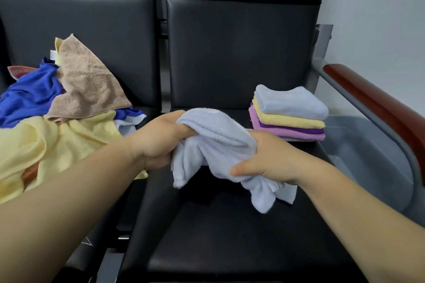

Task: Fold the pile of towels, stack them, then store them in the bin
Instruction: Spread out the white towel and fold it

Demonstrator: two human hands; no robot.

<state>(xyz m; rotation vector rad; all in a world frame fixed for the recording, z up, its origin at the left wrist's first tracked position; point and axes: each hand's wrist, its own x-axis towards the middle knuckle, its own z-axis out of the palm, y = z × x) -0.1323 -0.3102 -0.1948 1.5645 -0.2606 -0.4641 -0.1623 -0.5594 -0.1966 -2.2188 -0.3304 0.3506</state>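
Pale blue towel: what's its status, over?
Left hand and right hand grip pale blue towel, unfolded. Folded stack on seat. Nothing in the way.

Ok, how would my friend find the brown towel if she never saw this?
Start at the left black chair, which holds a messy towel pile. The tan towel lies on top, propped against the backrest. It alone is brownish, beside a blue towel, above a pale yellow towel.

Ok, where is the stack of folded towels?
In the head view the stack of folded towels sits at the far right of the black seat, beside the armrest, just beyond the right hand gripping a pale blue towel.
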